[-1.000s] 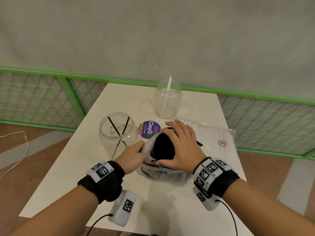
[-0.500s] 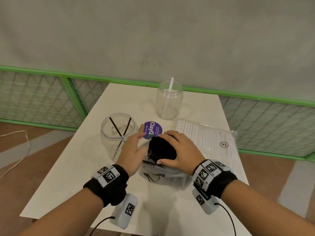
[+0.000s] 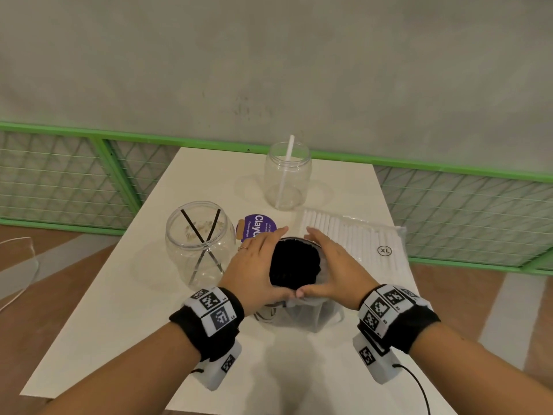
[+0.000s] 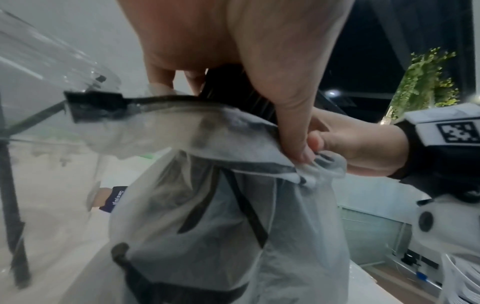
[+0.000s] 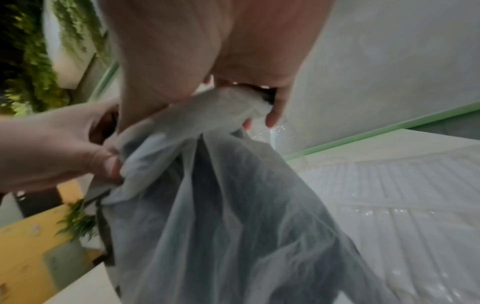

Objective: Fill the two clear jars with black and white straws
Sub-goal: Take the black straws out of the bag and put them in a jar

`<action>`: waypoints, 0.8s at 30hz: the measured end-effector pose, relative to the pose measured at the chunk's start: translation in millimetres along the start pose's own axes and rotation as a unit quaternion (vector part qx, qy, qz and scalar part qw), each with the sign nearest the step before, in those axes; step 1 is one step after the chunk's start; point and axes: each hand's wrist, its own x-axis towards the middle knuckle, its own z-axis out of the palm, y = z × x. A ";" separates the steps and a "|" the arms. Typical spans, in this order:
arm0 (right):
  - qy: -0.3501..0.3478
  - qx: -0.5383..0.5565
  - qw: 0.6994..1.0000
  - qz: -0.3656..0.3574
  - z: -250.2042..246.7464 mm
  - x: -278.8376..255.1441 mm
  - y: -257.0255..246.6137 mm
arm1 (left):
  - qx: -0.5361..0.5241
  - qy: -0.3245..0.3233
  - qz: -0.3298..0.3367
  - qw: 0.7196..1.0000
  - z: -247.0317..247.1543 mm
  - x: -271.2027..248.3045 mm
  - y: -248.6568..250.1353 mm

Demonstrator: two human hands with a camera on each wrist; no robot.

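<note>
Both hands have shifted from covering the bag mouth to cupping it from either side, exposing the bundle of black straws (image 3: 294, 266) standing in the translucent bag (image 3: 302, 314) at the table's near centre. Left hand (image 3: 254, 272) curls round the bag's left rim; right hand (image 3: 335, 272) curls round the right rim, and the two thumbs meet at the near edge, pinching the rolled-down plastic (image 4: 306, 164). Just left of the bag stands the wide clear jar (image 3: 199, 244) holding two black straws. Farther back stands the narrow clear jar (image 3: 287, 178) with one white straw (image 3: 285, 172). A flat pack of white straws (image 3: 359, 238) lies right of the bag on the white table (image 3: 134, 310). A purple sticker (image 3: 257, 227) shows behind the left fingers.
</note>
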 end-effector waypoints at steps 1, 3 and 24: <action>-0.021 0.028 0.999 0.017 -0.5 -1.2 2.8 | -0.018 -0.003 -0.008 1.000 -0.9 1.0 -1.2; -0.066 0.058 0.995 0.057 0.2 -1.7 9.7 | -0.042 -0.013 -0.022 0.999 -2.5 2.5 -3.6; -0.040 0.127 0.978 0.159 37.3 12.7 20.8 | 0.261 -0.099 0.080 0.957 -25.7 5.5 -3.1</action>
